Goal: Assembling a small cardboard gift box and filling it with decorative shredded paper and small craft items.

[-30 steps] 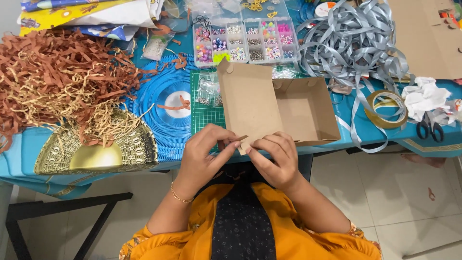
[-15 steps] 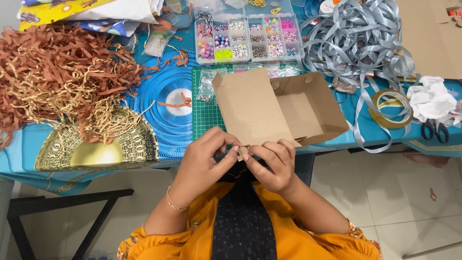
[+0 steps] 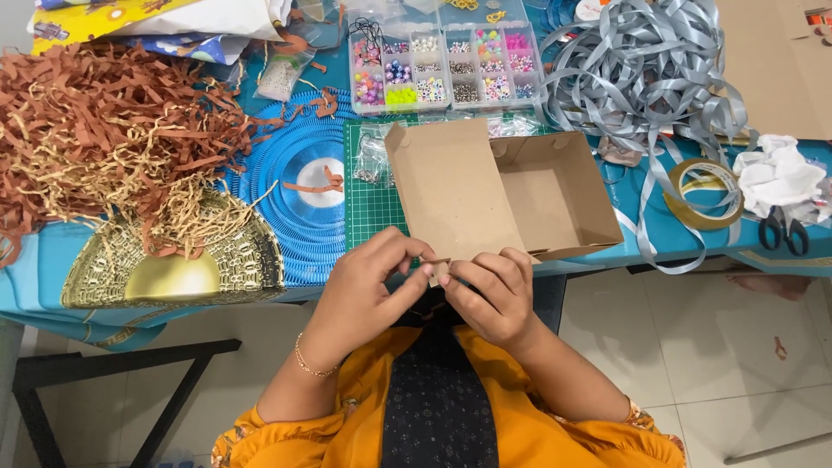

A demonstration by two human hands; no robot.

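Two hands meeting at the near edge of the worktop [image 3: 52,277], both pinching the front flap of an open cardboard box [image 3: 555,195]. Left hand [image 3: 368,290] with thumb and forefinger closed on the small tab at the lid's near corner; right hand [image 3: 490,290] with fingers curled, gripping the same tab from the other side, fingertips almost touching those of the left. Box lying flat, partly on a green cutting mat [image 3: 373,204], open side up, lid [image 3: 451,191] folded out to the left of the tray. Long axis running left to right along the worktop edge; lid flap pointing toward the person, slightly tilted. Beyond the box, a clear bead organiser [image 3: 451,65] with many coloured compartments. To the left, a blue pleated round mat [image 3: 295,186], a gold fan-shaped tray [image 3: 173,269] and a heap of brown and cream paper shred [image 3: 104,139]. To the right, a tangle of grey ribbon [image 3: 641,69], a roll of clear tape [image 3: 704,195], white crumpled cloth [image 3: 776,173] and black-handled scissors [image 3: 784,230]
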